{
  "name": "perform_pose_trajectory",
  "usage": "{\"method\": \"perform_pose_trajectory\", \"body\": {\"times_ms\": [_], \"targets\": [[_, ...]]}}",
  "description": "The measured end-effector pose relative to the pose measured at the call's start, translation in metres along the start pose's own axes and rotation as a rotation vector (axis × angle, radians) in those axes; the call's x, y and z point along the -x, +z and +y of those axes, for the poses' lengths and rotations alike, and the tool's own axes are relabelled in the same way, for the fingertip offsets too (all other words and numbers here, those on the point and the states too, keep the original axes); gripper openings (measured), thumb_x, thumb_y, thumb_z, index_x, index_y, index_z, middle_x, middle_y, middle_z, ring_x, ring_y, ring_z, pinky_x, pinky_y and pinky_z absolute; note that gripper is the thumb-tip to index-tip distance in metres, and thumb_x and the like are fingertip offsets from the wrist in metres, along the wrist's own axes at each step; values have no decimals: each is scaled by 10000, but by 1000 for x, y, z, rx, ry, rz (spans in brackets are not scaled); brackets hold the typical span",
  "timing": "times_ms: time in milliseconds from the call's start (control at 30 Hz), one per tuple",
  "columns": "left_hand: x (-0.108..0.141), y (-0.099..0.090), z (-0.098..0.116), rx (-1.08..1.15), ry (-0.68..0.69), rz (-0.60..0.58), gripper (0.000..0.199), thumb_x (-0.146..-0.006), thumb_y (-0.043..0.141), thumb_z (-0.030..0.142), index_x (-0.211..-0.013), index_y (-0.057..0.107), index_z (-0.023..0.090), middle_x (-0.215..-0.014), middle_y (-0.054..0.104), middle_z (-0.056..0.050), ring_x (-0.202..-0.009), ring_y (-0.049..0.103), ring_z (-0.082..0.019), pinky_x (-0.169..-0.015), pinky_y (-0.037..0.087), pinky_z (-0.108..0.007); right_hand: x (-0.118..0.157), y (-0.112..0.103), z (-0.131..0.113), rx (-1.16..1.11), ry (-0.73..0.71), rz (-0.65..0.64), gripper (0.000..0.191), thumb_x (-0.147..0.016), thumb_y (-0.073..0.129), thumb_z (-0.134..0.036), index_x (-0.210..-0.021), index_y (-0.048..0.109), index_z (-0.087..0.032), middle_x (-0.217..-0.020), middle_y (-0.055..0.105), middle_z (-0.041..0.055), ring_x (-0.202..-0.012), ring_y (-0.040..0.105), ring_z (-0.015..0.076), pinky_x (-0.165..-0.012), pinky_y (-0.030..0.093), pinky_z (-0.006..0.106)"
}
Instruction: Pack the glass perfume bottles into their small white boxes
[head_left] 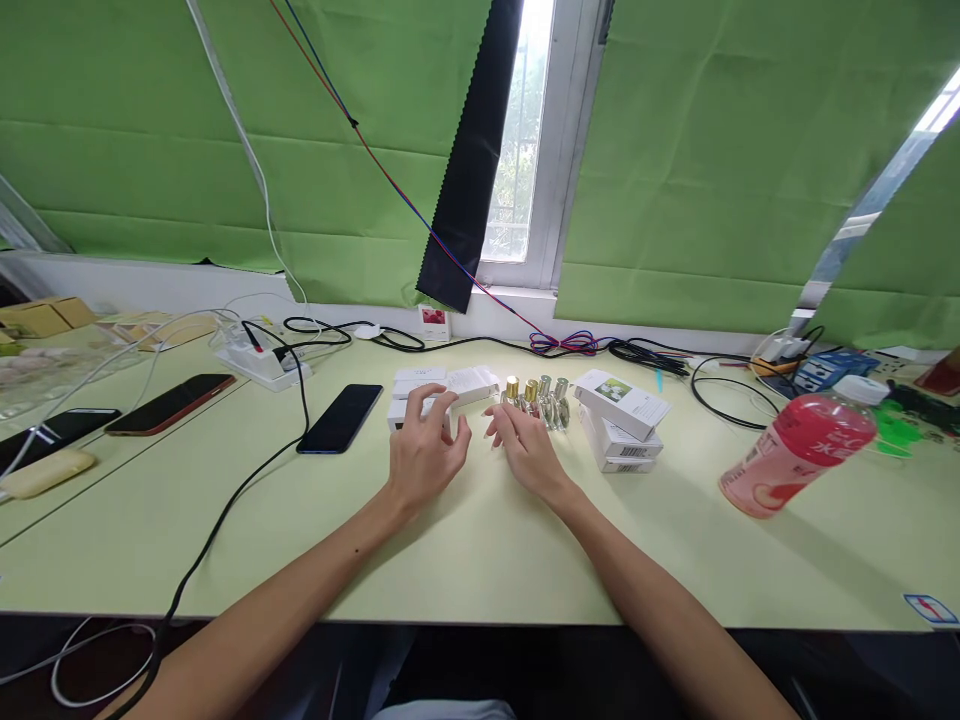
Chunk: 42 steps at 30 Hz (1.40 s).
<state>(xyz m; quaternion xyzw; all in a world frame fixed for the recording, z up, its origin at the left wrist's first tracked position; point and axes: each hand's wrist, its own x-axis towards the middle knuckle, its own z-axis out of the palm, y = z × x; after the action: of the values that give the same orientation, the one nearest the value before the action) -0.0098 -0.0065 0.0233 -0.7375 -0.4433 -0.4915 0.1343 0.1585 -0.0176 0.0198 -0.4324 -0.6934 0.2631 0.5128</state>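
Note:
My left hand [426, 445] is open, fingers bent and apart, in front of white boxes [472, 383] that it partly covers. My right hand [525, 448] reaches to the near side of several small glass bottles [556, 405]; its fingers are bent and partly hidden, and whether they touch a bottle is unclear. Two of the bottles have gold caps [512, 388]. Right of the bottles, a white box with a flower picture [622, 402] lies tilted on top of other stacked white boxes [628, 450].
A black phone [340, 418] lies left of my left hand, with a black cable [240, 492] beyond it. A pink bottle [799, 450] leans at the right. A power strip [262, 360] and coiled cables [649, 355] lie along the back. More phones [171, 404] are at the far left.

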Motion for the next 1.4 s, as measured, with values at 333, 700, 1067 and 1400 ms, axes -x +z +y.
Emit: {"method": "perform_pose_trajectory", "body": {"times_ms": [333,700,1067,1400], "targets": [[17,1,14,301,506,-597,199,-942,479,211,-794,610,193,-617,591,30,-477,497,-74,-483,314,-243,-9,-24,20,403,-219,434,219,-974,421,-274,-978,625,-195,-883,637,96,-803,567,231,-794,463,382],[21,5,17,357,408,-768,241,-909,473,177,-711,610,184,-601,575,20,-484,486,-80,-492,302,-245,-16,-54,28,707,-213,633,240,-923,478,-229,-1098,638,-188,-1074,651,134,-1056,534,305,-962,402,463],[22,5,20,344,402,-777,263,-917,485,197,-662,550,188,-587,526,29,-475,429,-83,-488,284,-256,-9,-30,30,927,-243,12,532,-956,491,-285,-1483,429,-239,-1545,441,116,-1465,298,293,-1195,82,561],[22,7,19,327,397,-810,244,-926,481,200,-717,606,193,-626,556,21,-500,455,-90,-506,293,-260,-8,-32,27,883,-229,16,509,-969,466,-266,-1477,442,-248,-1487,518,99,-1405,361,298,-1190,82,558]]}}
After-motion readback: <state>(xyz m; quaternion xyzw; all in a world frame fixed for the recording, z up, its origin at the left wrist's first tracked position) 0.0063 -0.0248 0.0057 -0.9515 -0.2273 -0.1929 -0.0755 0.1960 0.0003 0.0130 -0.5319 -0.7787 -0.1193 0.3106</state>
